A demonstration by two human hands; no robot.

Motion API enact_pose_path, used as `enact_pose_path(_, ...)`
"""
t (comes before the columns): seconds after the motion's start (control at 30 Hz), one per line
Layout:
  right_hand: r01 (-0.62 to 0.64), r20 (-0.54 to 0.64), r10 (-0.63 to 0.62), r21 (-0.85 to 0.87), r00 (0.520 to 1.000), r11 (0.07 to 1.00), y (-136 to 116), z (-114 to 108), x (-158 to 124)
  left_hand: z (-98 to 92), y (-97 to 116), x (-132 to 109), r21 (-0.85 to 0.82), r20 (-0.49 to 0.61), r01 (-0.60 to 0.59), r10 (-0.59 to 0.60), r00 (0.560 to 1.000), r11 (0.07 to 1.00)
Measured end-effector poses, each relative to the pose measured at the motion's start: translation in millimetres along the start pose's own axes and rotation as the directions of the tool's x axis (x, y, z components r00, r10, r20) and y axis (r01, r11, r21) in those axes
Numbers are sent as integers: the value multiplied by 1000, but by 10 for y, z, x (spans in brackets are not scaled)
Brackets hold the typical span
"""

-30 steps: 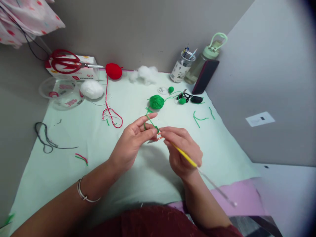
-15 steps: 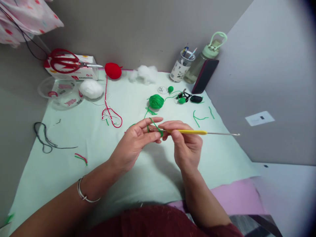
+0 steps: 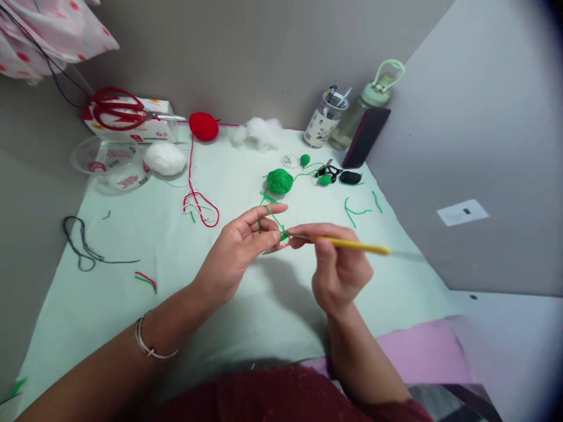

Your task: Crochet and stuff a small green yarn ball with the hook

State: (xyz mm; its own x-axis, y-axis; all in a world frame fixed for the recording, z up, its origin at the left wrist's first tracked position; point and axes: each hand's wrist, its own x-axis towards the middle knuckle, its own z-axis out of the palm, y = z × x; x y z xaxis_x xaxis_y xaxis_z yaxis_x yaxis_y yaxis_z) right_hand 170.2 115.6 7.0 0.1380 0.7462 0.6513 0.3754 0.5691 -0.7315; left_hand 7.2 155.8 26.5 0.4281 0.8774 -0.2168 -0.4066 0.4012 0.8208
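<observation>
My left hand (image 3: 240,249) pinches a small piece of green crochet (image 3: 284,236) between thumb and fingers, with green yarn running over the raised index finger. That yarn leads back toward the green yarn ball (image 3: 280,181). In my right hand (image 3: 341,272) is a crochet hook (image 3: 352,243) with a yellow handle, held between thumb and fingers. The hook's left tip meets the green piece at my left fingertips, and its other metal end is blurred.
Behind the hands stand a pen cup (image 3: 323,123), a green bottle (image 3: 356,117) and a dark phone (image 3: 367,138). Red scissors (image 3: 118,111) rest on a box at the back left, near a red ball (image 3: 204,126) and a white yarn ball (image 3: 165,159).
My right hand has shifted slightly right and down. The hook now slants, its right end lower than before. My left hand has barely moved.
</observation>
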Motion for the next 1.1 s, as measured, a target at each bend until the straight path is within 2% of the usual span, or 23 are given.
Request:
enact_pose_path(0.07, 235, 91, -219, -244, 971, 941, 20, 7, -51, 5, -18, -1, -15, -3, -6, 6, 1000, 1000)
enact_pose_path(0.13, 329, 148, -294, -386, 944, 862, 31, 12, -82, 4, -34, 6, -85, 31, 55, -53, 998, 995)
enact_pose_path(0.2, 257, 86, -243, -373, 966, 892, 22, 7, -74, -6, -35, 21, -177, 68, 150, -140, 988, 973)
enact_pose_path(0.3, 2, -74, -7, -65, 997, 998, -13, -10, 4, -19, -8, 37, -245, 66, 193, -183, 981, 950)
enact_pose_path(0.4, -180, -27, 189, 199, 982, 963, -35, -2, 85, 1, 21, 29, -172, 44, 132, -126, 991, 976)
enact_pose_path(0.5, -177, 12, 178, 194, 984, 965, -42, 35, 86, 44, 8, 12, -58, 13, 53, -52, 999, 997)
enact_pose_path(0.6, -26, -5, 25, -30, 1000, 999, -44, 59, 11, 61, -33, 6, -42, -16, 11, -12, 1000, 999)
enact_pose_path(0.67, 88, 11, -87, -213, 996, 973, -40, 53, -34, 47, -50, 12, -92, 7, 47, -47, 999, 995)
enact_pose_path(0.73, 146, 23, -145, -269, 989, 952, -32, 31, -44, 21, -45, 29, -151, 41, 118, -113, 993, 981)
enact_pose_path(0.8, 84, -21, -89, -158, 996, 984, -23, 5, -12, -7, -20, 49, -202, 59, 162, -153, 986, 966)
enact_pose_path(0.9, -134, -103, 150, 144, 983, 980, -13, -12, 61, -24, 16, 62, -227, 42, 133, -127, 991, 965)
enact_pose_path(0.97, -225, -52, 250, 290, 967, 930, -7, 0, 90, -14, 19, 52, -177, 11, 85, -85, 996, 981)
enact_pose_path(1.03, -263, 21, 271, 328, 962, 907, -1, 15, 98, 3, 6, 35, -111, 7, 53, -52, 999, 992)
enact_pose_path(1.1, -286, 43, 288, 329, 957, 900, 6, 17, 98, 12, -10, 23, -83, 34, 50, -47, 998, 995)
